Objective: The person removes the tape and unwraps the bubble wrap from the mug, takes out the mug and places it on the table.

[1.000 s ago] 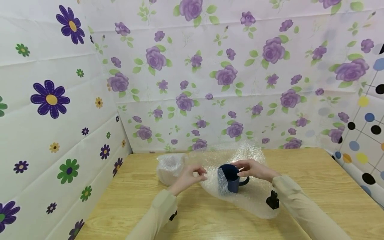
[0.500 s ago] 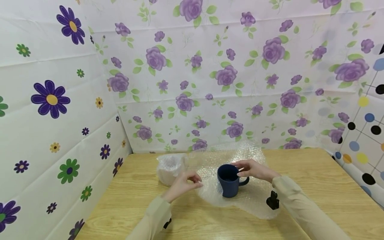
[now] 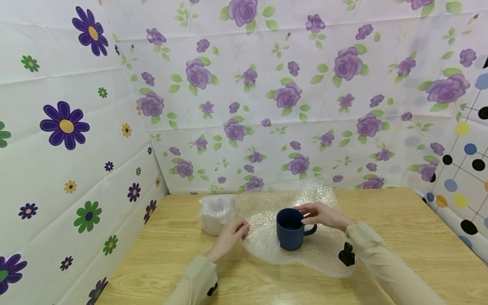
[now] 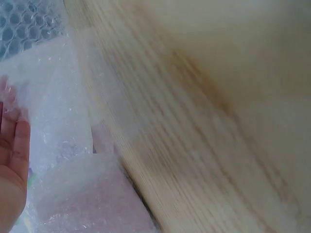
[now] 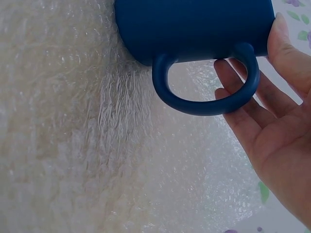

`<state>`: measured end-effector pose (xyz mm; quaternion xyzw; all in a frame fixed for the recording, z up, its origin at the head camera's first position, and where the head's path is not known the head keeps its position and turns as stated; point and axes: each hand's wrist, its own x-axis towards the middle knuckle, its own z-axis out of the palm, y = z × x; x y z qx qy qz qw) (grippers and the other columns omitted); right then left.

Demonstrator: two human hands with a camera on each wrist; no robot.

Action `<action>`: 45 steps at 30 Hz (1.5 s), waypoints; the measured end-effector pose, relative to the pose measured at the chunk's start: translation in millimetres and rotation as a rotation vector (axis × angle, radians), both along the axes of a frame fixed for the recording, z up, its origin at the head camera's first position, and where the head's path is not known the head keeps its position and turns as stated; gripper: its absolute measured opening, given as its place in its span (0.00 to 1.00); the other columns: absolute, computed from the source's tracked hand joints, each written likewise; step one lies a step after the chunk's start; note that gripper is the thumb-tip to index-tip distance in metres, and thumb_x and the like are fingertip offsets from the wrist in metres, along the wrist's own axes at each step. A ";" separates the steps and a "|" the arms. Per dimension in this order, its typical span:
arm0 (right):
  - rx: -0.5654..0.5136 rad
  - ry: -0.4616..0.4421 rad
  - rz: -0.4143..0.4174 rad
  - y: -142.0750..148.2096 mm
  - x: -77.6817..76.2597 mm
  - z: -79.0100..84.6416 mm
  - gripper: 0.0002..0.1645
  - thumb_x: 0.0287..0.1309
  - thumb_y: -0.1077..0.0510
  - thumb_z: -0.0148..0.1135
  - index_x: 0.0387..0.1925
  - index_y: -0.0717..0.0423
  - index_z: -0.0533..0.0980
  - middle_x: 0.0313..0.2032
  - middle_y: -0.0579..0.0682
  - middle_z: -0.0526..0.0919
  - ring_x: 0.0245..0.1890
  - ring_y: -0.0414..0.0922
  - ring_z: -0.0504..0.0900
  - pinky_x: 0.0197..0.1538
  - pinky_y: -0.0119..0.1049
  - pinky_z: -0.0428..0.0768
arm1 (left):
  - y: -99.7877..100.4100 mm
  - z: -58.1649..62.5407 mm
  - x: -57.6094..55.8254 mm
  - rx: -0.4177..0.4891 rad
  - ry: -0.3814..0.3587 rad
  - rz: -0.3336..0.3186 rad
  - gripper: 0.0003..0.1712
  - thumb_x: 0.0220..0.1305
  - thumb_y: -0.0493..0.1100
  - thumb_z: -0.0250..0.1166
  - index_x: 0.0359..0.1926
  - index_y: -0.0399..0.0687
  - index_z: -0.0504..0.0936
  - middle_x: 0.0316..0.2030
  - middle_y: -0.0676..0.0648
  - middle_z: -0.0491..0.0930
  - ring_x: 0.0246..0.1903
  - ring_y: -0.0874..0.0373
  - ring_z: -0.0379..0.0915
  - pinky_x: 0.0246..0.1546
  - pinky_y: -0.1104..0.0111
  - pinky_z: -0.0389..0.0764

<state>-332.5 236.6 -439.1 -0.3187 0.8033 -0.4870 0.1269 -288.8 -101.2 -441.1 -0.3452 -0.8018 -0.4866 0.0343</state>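
A dark blue mug (image 3: 290, 232) stands upright on a spread sheet of bubble wrap (image 3: 263, 245), its handle turned to the right. My right hand (image 3: 322, 214) grips the mug at its rim; in the right wrist view the thumb (image 5: 284, 43) lies at the rim and the other fingers reach behind the mug by the handle (image 5: 204, 108). At the left edge of the wrap, my left hand (image 3: 228, 237) pinches the sheet. Clear wrap covers the fingertips (image 4: 9, 94) in the left wrist view. Just behind this hand sits a bundle (image 3: 213, 216) wrapped in bubble wrap.
Everything lies on a light wooden table (image 3: 400, 237). A floral sheet (image 3: 267, 140) hangs along its back edge, with a daisy-printed one (image 3: 114, 237) at the left and a dotted one at the right. A black device (image 3: 346, 255) is on the right wrist.
The wrap that partly covered the mug's left side has been drawn off it and down to the left by my left hand. The right hand and the mug have stayed in place.
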 end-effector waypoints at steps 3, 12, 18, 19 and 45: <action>0.004 -0.012 -0.010 -0.3 -0.1 -0.4 0.31 0.57 0.59 0.59 0.60 0.65 0.64 0.52 0.65 0.71 0.52 0.60 0.68 0.45 0.42 0.75 | 0.1 0.4 0.9 -0.019 -0.021 0.006 0.06 0.63 0.31 0.54 0.31 0.32 0.75 0.22 0.36 0.75 0.19 0.43 0.72 0.20 0.56 0.77; 0.017 -0.022 -0.016 -1.6 2.2 1.9 0.31 0.58 0.59 0.59 0.60 0.65 0.64 0.52 0.65 0.70 0.53 0.60 0.68 0.45 0.43 0.75 | -2.7 -8.4 -5.0 -0.099 0.023 -0.051 0.03 0.52 0.31 0.66 0.28 0.36 0.78 0.23 0.45 0.77 0.23 0.54 0.73 0.22 0.70 0.75; 0.009 0.015 0.002 -2.1 0.0 1.4 0.30 0.58 0.60 0.58 0.60 0.67 0.63 0.52 0.66 0.70 0.52 0.61 0.68 0.45 0.42 0.74 | -8.0 -28.5 -18.1 -0.209 -0.070 -0.170 0.13 0.48 0.31 0.68 0.38 0.39 0.78 0.32 0.48 0.77 0.34 0.54 0.73 0.34 0.65 0.77; 0.006 0.019 0.005 -2.2 -0.4 1.5 0.30 0.58 0.60 0.58 0.60 0.67 0.63 0.52 0.66 0.71 0.52 0.61 0.68 0.45 0.42 0.75 | -9.1 -30.7 -18.7 -0.229 -0.080 -0.199 0.15 0.48 0.30 0.68 0.40 0.38 0.77 0.34 0.47 0.76 0.36 0.52 0.72 0.36 0.64 0.76; 0.008 -0.007 -0.014 -0.9 0.6 -1.5 0.31 0.57 0.59 0.59 0.61 0.64 0.64 0.52 0.65 0.70 0.53 0.59 0.68 0.47 0.45 0.73 | -6.8 -48.2 0.8 -0.486 -0.130 -0.182 0.60 0.27 0.48 0.80 0.65 0.47 0.57 0.56 0.48 0.53 0.56 0.51 0.47 0.55 0.58 0.57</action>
